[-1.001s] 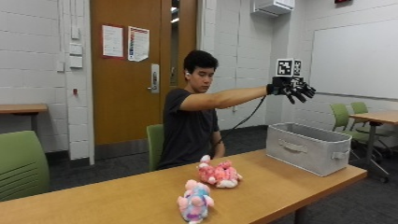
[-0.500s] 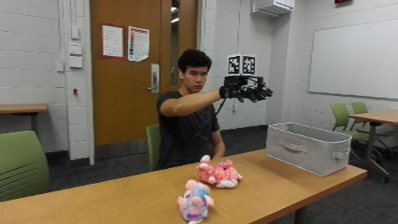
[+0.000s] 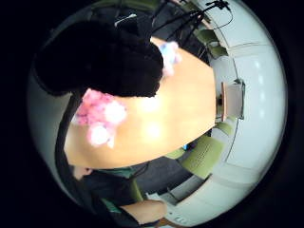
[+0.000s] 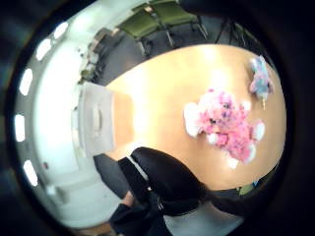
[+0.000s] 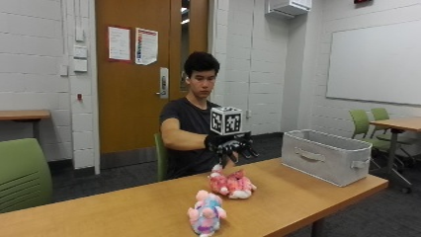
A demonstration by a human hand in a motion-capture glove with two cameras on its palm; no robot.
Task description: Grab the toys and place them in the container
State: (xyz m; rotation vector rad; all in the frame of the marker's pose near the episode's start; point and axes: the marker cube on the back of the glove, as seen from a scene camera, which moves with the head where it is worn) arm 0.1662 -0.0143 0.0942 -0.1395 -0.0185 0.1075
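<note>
Hovering just above the pink plush toy [image 5: 231, 183] on the table [image 5: 131, 210], the gloved right hand [image 5: 230, 144] hangs with fingers relaxed, holding nothing — a pastel toy [image 5: 206, 213] nearby, the grey container [image 5: 325, 155] well apart.

We see a person seated behind the table [image 5: 131, 207], gloved right hand [image 5: 229, 144] just above the pink toy [image 5: 231, 184], fingers hanging down, holding nothing. A pastel toy [image 5: 206, 214] stands nearer the front edge. The container [image 5: 324, 156] sits well apart.

Door: we see a wooden door [image 5: 135, 79] set in the white block wall [image 5: 39, 74].
Left of door: green chair [image 5: 23, 173].
Right of door: whiteboard [image 5: 375, 61].
</note>
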